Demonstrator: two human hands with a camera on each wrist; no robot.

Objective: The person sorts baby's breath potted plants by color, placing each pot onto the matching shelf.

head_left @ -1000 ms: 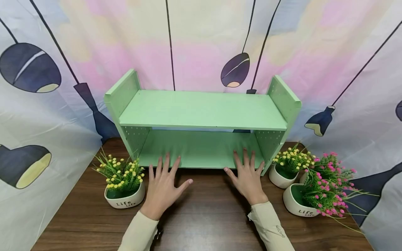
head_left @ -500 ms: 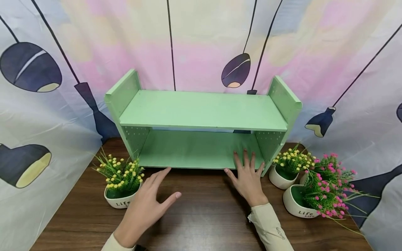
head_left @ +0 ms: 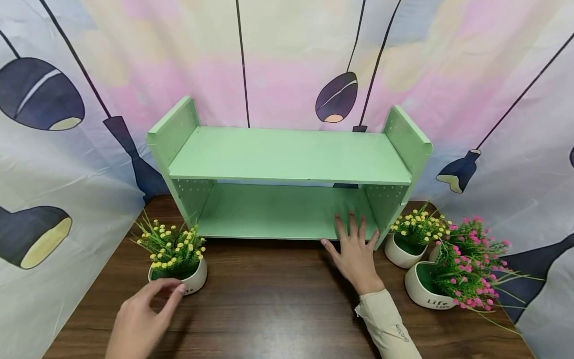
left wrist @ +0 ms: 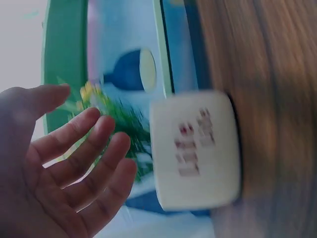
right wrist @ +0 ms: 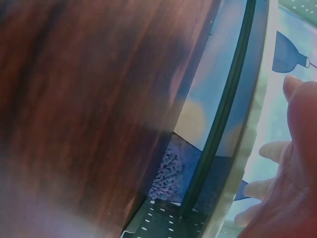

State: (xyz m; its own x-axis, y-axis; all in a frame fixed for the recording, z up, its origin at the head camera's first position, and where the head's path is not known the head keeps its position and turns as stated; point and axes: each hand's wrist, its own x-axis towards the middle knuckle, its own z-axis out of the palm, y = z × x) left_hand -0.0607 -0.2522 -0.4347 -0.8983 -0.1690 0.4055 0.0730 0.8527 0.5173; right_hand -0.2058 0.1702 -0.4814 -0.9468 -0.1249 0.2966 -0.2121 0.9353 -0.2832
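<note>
Head view: a left hand is hovering at the front of an oval white planter of yellow flowers, thumb and index finger curving toward each other with a gap between them; whether a tip is touching the rim, this angle is not revealing. The planter is standing upright on a wood-grain table, near the left end of a two-tier green shelf, its broad base presumably keeping it steady. A right hand is lying at the lower tier's front edge, fingers spread wide, perhaps bracing there. To its right, a small yellow-flowered pot and a pink-flowered planter are standing close together, probably grouped for display.

Left wrist view, turned sideways: the left hand is holding nothing, its fingers curving loosely and slightly parted. The oval planter is showing its "Life" lettering, probably facing outward for reading.

Right wrist view: the right hand's fingers are standing apart beside the shelf's edge; contact is remaining unclear. A perforated side panel is presumably supporting the board.
</note>
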